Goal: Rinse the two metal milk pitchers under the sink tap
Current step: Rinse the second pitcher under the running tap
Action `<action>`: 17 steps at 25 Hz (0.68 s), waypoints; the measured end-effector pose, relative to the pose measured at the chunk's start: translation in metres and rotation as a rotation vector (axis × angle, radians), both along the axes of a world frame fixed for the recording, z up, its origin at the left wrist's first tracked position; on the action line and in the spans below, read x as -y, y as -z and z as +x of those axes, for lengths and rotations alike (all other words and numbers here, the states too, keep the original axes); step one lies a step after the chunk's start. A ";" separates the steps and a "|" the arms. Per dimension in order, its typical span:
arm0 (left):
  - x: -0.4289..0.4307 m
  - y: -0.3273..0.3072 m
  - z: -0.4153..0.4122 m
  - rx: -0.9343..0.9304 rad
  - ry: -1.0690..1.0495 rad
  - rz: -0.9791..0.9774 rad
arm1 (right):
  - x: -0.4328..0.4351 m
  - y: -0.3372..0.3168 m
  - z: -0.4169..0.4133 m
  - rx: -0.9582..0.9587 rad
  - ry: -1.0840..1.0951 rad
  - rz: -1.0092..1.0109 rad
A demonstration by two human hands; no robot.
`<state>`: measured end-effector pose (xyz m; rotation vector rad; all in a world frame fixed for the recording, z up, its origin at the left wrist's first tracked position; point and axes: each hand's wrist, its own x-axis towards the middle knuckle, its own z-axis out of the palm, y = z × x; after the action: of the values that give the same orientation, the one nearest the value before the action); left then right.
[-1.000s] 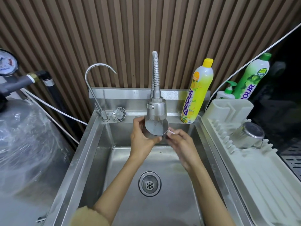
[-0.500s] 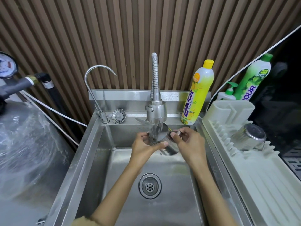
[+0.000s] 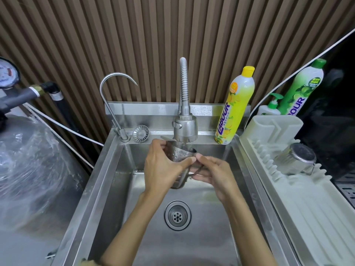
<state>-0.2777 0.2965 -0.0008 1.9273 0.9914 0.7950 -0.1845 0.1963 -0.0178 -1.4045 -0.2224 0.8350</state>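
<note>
A metal milk pitcher (image 3: 180, 155) is held upright right under the spray head of the flexible tap (image 3: 185, 129), over the steel sink (image 3: 107, 181). Water runs into its mouth. My left hand (image 3: 163, 167) wraps around the pitcher's body from the left. My right hand (image 3: 213, 173) grips its handle on the right side. The lower half of the pitcher is hidden behind my fingers. A second metal pitcher (image 3: 294, 159) lies on its side on the white drying rack (image 3: 317, 217) to the right.
A thin gooseneck tap (image 3: 113, 96) and a strainer cap (image 3: 140, 133) stand at the sink's back left. A yellow dish soap bottle (image 3: 235, 106) stands at the back right, a green one (image 3: 301, 89) behind the rack. The drain (image 3: 177, 215) lies below my hands.
The pitcher has turned from mouth towards me to upright under the tap. My right hand moved from beside it onto the handle, and water now runs into it.
</note>
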 end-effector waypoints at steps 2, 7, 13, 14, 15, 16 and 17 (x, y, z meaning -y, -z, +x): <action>0.002 0.005 0.001 0.025 0.008 -0.214 | 0.005 -0.013 0.009 0.257 0.074 -0.173; 0.008 0.031 0.012 0.280 0.191 -0.640 | 0.011 -0.029 0.008 0.778 0.192 -0.310; -0.004 0.021 0.006 0.304 0.160 -0.130 | -0.001 0.006 -0.005 0.140 0.107 0.159; -0.004 0.018 0.002 0.243 0.129 -0.031 | -0.003 0.012 -0.008 0.031 0.070 0.198; -0.002 0.015 -0.002 0.189 0.085 0.042 | -0.004 0.014 -0.010 -0.038 0.029 0.209; -0.001 0.013 -0.006 0.136 0.034 0.083 | -0.004 0.014 -0.012 -0.059 -0.007 0.186; 0.002 0.011 -0.008 0.096 -0.014 0.100 | -0.003 0.011 -0.011 -0.047 -0.029 0.138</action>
<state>-0.2856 0.2947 -0.0115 1.9489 0.9231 0.9518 -0.1958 0.1995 -0.0289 -1.2546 -0.2602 0.8595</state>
